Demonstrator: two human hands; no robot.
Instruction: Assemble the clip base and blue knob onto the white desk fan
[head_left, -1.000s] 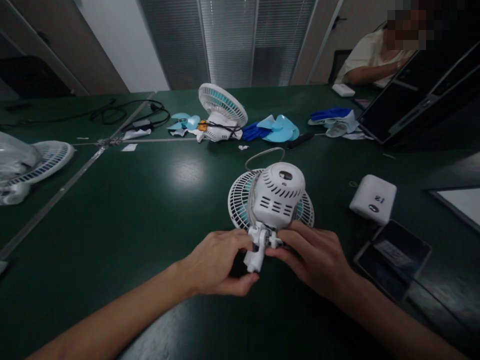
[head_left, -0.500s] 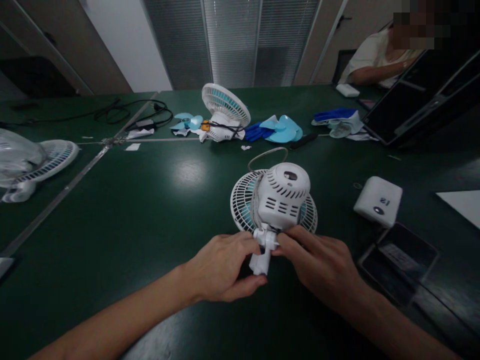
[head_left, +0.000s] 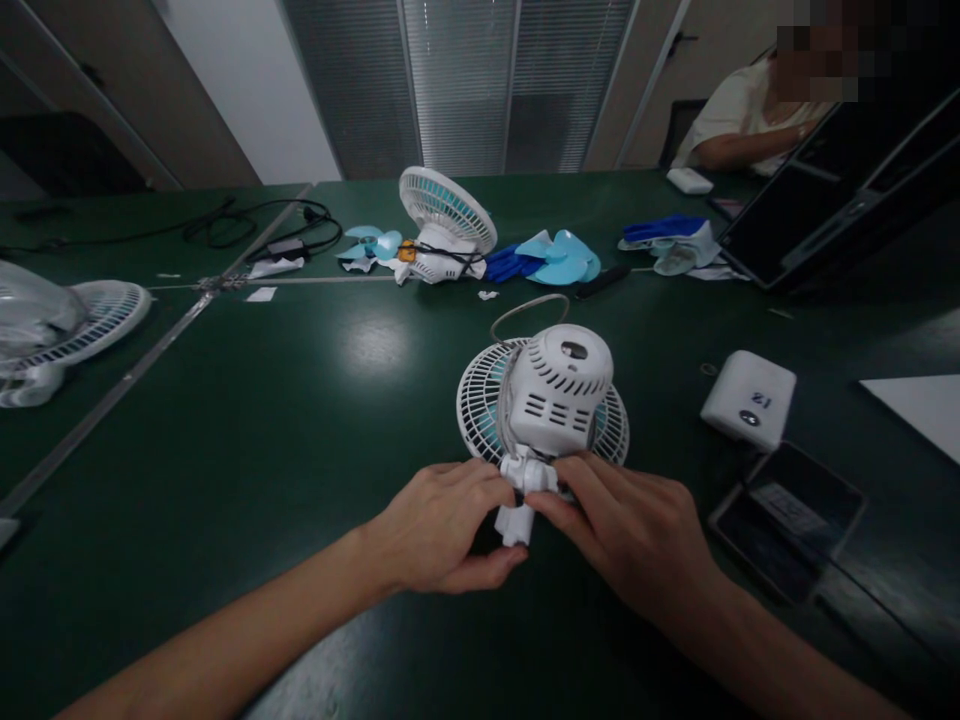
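Note:
A small white fan (head_left: 566, 385) lies grille-down in front of me, its motor housing up and its clip base pointing towards me. Through the round grille (head_left: 480, 400) blue blades show. My left hand (head_left: 446, 525) is closed round the left side of the white clip (head_left: 516, 522), fingers on top and thumb at its near end. From the right, my right hand (head_left: 630, 520) pinches the clip's joint just below the housing, thumb across the front. What lies between the right fingertips is hidden. A grey cord (head_left: 529, 310) loops out behind the fan.
Farther back lie another fan (head_left: 448, 215), blue blades (head_left: 562, 258), gloves (head_left: 667, 240) and a black cable (head_left: 262, 215). A third fan (head_left: 97, 315) is at left. At right are a white box (head_left: 750, 398), a dark flat device (head_left: 787, 520) and a seated person (head_left: 742, 120).
My right thumb has shifted left across the front of the clip joint. The left hand keeps its grip, and the whole view has slid slightly.

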